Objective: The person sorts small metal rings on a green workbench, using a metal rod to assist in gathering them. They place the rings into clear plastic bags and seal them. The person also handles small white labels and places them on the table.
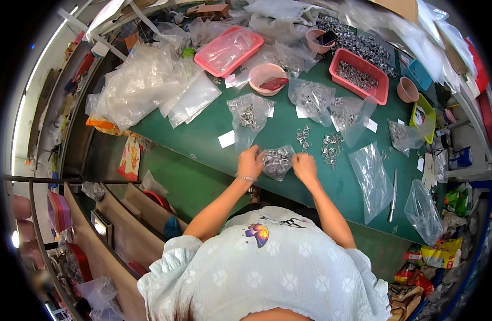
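At the near edge of the green table, a clear plastic bag (278,162) full of silver metal rings is stretched between my hands. My left hand (250,162) pinches its left side, and the fingers of my right hand (305,166) are closed on its upper right side. Just beyond lie two loose clusters of rings, one pile (303,137) behind my right hand and another pile (331,148) to its right. A second filled bag (248,116) rests past my left hand, beside a white paper slip (226,139).
More filled bags (312,98) lie farther back. Flat plastic bags (372,179) and a metal rod (394,195) are at the right. A pink tray (385,88) of rings, a pink bowl (255,80) and a pile of clear bags (144,80) stand toward the back.
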`<state>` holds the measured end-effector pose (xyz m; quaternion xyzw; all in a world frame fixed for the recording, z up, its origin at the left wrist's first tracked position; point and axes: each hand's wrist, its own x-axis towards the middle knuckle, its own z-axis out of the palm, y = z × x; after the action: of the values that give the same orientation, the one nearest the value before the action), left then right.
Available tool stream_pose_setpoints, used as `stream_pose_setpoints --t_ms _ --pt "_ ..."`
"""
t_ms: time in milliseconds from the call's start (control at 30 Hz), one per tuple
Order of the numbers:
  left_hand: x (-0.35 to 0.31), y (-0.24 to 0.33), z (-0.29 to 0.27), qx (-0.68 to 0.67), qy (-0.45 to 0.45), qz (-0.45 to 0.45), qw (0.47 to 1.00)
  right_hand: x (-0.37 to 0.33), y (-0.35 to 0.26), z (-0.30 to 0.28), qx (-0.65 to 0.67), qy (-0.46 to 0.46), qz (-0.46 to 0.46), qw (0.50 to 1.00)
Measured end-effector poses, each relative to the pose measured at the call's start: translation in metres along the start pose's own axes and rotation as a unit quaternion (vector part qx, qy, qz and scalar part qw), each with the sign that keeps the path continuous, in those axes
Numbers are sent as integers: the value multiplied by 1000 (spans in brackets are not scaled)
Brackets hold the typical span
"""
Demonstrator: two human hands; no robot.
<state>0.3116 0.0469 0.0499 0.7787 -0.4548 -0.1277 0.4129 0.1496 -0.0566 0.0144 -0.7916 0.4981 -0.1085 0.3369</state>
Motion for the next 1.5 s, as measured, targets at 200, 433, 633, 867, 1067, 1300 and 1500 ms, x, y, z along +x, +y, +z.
stream_pose_setpoints --t_ms 200,433,633,867,1067,1300,1500 --pt "-1 -15 -4 1 -4 -39 999 -18 -20 -19 35 19 -18 999" --pt "7 1 5 -33 13 -39 999 -12 -6 -4 39 46 -31 998" --pt "9 -10 10 -30 12 -5 999 -15 -14 -9 159 -48 25 986" --pt "3 -26 18 13 22 -64 998 0 -12 -12 149 -52 52 986" --pt "3 -3 20 -150 -15 -81 985 0 -11 -5 69 85 -91 990" --pt "14 -9 29 -112 -7 -23 993 0 0 2 165 18 26 986" --pt "11 -11 26 -128 -28 -64 989 -6 -20 -12 -22 79 23 996"
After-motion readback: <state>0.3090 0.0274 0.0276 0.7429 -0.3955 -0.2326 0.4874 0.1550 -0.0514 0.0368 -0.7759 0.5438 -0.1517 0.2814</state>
